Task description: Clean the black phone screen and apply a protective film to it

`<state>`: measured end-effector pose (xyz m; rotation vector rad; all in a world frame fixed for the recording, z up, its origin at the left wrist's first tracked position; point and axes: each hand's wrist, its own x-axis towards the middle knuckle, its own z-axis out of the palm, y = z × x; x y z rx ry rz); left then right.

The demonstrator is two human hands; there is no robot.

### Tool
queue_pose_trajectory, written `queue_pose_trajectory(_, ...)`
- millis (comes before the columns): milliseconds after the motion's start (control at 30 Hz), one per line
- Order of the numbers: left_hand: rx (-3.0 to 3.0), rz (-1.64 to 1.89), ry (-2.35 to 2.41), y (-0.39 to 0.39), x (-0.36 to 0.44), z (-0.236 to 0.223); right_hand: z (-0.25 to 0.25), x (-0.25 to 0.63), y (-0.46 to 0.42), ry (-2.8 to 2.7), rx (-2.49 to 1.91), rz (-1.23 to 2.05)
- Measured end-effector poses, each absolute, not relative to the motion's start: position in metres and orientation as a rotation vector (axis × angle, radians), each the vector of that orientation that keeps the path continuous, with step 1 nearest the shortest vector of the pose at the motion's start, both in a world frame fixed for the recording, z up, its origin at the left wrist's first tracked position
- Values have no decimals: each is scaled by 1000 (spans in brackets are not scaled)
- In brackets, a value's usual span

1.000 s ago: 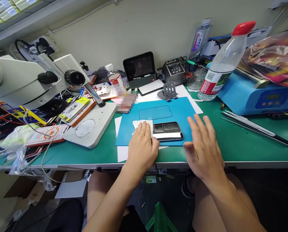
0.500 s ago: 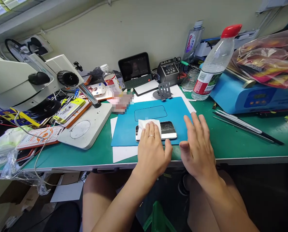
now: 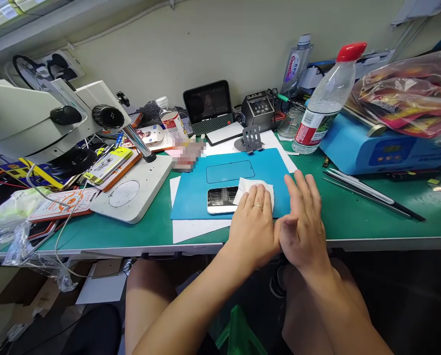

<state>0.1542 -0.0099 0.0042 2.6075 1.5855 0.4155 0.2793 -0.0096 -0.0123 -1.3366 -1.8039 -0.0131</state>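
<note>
Seems to read "Ganten" on the label [image 3: 292,67] of the clear bottle [image 3: 301,52] by the wall; shows a barcode [image 3: 309,118] on the red-capped bottle [image 3: 333,91], and unreadably blurred marks on the display [image 3: 391,149] of the blue machine [image 3: 353,148]

Counter [image 3: 353,222]: green top, pale front edge.
Paper [image 3: 191,234]: white sheets, flat at centre, partly beneath the blue mat [image 3: 191,197].
Microscope base [image 3: 142,190]: white slab, left of the mat.
Bottle [image 3: 316,116]: red-capped, standing beside a glass jar [image 3: 290,123].
Grey box [image 3: 258,109]: at the rear, left of the jar.
Slim tools [image 3: 368,191]: lying close together, in front of the blue machine [image 3: 394,150].
</note>
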Motion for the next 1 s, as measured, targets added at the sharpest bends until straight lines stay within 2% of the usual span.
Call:
queue_pose_trajectory(267,2760,237,1245,-23,88,15,-12,278,-8,-1818,-1346,-45)
queue_pose_trajectory(667,2775,127,1444,-29,-17,22,-9,275,-10,-1813,-1406,-16)
queue_pose_trajectory(900,2798,337,1461,-29,-17,33,-9,274,-10,-1817,-1416,-24)
queue_pose_trajectory(1000,2750,401,1527,-19,-3,31,-7,277,-9,-1801,-1428,80)
